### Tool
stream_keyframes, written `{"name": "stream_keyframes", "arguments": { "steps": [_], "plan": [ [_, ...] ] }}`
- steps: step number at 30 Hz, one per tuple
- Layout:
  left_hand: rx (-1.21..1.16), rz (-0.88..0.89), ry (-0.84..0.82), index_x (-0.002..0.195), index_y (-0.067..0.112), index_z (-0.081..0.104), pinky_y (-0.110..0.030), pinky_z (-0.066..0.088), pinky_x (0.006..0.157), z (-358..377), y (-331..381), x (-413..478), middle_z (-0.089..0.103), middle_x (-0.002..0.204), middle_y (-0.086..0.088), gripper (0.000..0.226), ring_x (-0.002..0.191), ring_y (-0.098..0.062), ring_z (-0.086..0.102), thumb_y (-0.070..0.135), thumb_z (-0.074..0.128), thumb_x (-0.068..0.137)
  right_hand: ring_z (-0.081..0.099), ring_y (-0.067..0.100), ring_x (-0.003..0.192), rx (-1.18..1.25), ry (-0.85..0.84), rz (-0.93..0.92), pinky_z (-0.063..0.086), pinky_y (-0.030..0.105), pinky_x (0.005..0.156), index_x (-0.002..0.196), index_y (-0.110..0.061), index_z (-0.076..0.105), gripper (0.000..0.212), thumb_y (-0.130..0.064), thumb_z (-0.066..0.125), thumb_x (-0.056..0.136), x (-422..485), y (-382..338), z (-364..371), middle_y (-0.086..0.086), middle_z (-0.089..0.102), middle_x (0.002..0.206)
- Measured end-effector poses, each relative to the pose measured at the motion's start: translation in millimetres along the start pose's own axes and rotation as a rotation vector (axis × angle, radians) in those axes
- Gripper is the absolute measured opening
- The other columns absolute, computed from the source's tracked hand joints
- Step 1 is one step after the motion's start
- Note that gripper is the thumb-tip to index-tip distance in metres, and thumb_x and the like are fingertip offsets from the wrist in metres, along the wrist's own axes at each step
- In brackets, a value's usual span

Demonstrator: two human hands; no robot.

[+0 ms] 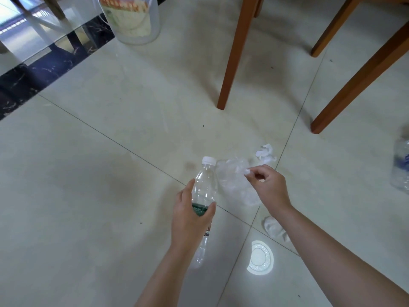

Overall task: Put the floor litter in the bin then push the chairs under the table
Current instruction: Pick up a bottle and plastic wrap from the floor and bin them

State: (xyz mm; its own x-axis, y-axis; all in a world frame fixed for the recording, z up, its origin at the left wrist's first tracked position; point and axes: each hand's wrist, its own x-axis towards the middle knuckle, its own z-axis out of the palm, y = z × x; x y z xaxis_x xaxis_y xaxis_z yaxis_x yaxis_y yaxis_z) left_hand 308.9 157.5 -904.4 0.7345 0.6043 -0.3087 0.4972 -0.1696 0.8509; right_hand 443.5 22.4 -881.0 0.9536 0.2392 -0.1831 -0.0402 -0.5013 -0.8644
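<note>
My left hand point(190, 220) is wrapped around a clear plastic bottle point(204, 185) with a white cap and a green label, held above the floor. Pinched in my right hand point(267, 187) is a crumpled clear plastic piece point(234, 180) that hangs beside the bottle. On the tiles just beyond lies a scrap of white tissue point(265, 155). A second white tissue wad point(275, 228) rests under my right forearm. Another clear bottle point(401, 171) lies at the right edge. The translucent bin point(135, 21) stands at the top left.
Wooden chair legs point(234, 54) rise at the top centre and top right point(358, 76). A dark marble strip point(44, 72) and a glass panel run along the upper left. A bright round light reflection point(260, 257) shows on the tile.
</note>
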Motion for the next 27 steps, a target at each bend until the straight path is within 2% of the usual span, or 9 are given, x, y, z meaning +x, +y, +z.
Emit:
{"name": "stream_keyframes", "arguments": {
  "steps": [3,5,7,9,11,14,19,23,27],
  "plan": [
    [-0.001,0.043,0.039,0.134,0.036,0.038,0.002,0.036,0.066,-17.3,27.8,-2.8,0.045,0.116,0.013,0.069,0.095,0.017,0.043,0.029,0.073,0.075,0.062,0.017,0.077,0.085,0.059,0.021,0.050,0.026,0.075,0.075,-0.015,0.068,0.007,-0.015,0.068,0.081,-0.8,-28.2,-9.4,0.003,0.067,0.081],
    [-0.034,0.031,0.050,0.133,0.038,0.038,-0.003,0.043,0.069,-34.6,53.2,-11.3,0.045,0.114,0.013,0.069,0.094,0.014,0.049,0.029,0.074,0.074,0.061,0.016,0.074,0.131,0.089,0.038,0.051,0.029,0.074,0.074,-0.016,0.068,0.007,-0.013,0.068,0.081,-5.8,-56.1,-13.1,0.001,0.067,0.078],
    [-0.035,0.016,0.042,0.132,0.040,0.038,-0.011,0.047,0.074,-55.3,82.5,-23.6,0.047,0.114,0.014,0.070,0.095,0.001,0.054,0.030,0.074,0.073,0.058,0.011,0.068,0.140,0.096,0.038,0.048,0.024,0.070,0.071,-0.018,0.067,0.012,-0.010,0.068,0.080,-15.0,-88.1,-14.8,-0.001,0.064,0.074],
    [0.010,0.056,0.050,0.133,0.035,0.040,-0.001,0.038,0.073,-79.3,114.5,-35.9,0.046,0.111,0.014,0.070,0.095,0.000,0.049,0.028,0.075,0.072,0.056,0.007,0.066,0.136,0.080,0.014,0.045,0.015,0.066,0.070,-0.022,0.066,0.016,-0.011,0.067,0.080,-27.4,-125.2,-18.1,0.001,0.064,0.074],
    [0.037,0.077,0.069,0.133,0.032,0.041,0.007,0.030,0.072,-105.4,146.9,-47.3,0.045,0.110,0.013,0.071,0.095,0.003,0.045,0.027,0.075,0.072,0.058,0.007,0.068,0.162,0.068,0.003,0.046,0.014,0.067,0.071,-0.025,0.065,0.017,-0.011,0.067,0.081,-39.8,-167.2,-24.4,0.000,0.065,0.076],
    [0.024,0.057,0.110,0.134,0.032,0.039,0.008,0.032,0.063,-150.9,196.7,-64.5,0.046,0.111,0.010,0.072,0.100,-0.006,0.049,0.026,0.075,0.072,0.060,0.009,0.070,0.189,0.059,-0.028,0.048,0.017,0.069,0.073,-0.027,0.065,0.017,-0.012,0.066,0.082,-57.8,-238.8,-36.3,-0.002,0.065,0.076],
    [0.035,0.065,0.150,0.136,0.033,0.037,-0.018,0.040,0.085,-229.3,280.7,-87.7,0.045,0.114,0.012,0.073,0.110,-0.007,0.049,0.028,0.075,0.073,0.058,0.004,0.068,0.206,0.036,-0.067,0.047,0.014,0.069,0.079,-0.022,0.066,0.011,-0.013,0.065,0.084,-81.9,-360.8,-61.0,-0.002,0.065,0.077],
    [-0.002,0.044,0.159,0.136,0.033,0.036,0.004,0.037,0.066,-290.3,342.6,-104.2,0.045,0.115,0.012,0.073,0.098,0.002,0.050,0.028,0.075,0.074,0.057,0.000,0.067,0.230,0.020,-0.067,0.046,0.012,0.067,0.084,-0.013,0.067,0.004,-0.014,0.063,0.085,-102.4,-450.2,-82.3,-0.005,0.065,0.076],
    [-0.012,0.016,0.151,0.136,0.035,0.035,0.004,0.039,0.067,-348.2,398.5,-127.4,0.047,0.119,0.012,0.073,0.105,-0.002,0.049,0.030,0.075,0.075,0.057,0.000,0.069,0.249,0.014,-0.078,0.045,0.010,0.067,0.084,-0.013,0.067,0.005,-0.014,0.062,0.086,-125.9,-527.9,-105.4,-0.004,0.065,0.078]
  ]
}}
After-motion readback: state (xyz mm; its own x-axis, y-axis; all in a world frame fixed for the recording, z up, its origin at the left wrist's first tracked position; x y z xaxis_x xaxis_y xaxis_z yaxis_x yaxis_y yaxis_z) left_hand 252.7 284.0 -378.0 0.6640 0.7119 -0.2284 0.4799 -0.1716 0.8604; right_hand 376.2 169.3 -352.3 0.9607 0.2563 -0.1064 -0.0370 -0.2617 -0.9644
